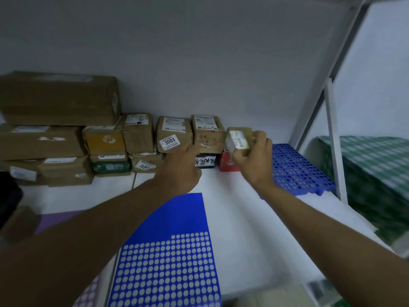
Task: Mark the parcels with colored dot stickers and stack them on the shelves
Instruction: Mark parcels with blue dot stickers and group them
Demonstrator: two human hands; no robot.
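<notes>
Right hand [254, 160] pinching a small taped parcel [239, 138] above a red box [228, 162]. Left hand [183, 167] touching the parcel labelled 3003 [173, 135]. Cardboard parcels stacked along the white shelf [243, 218] wall. Blue dot-sticker sheet [168, 262] lying near, blue perforated mat [296, 169] right.

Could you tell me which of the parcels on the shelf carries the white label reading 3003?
It is the brown parcel in the upper row, just left of the taped one; the left hand rests against its lower right corner.
</notes>
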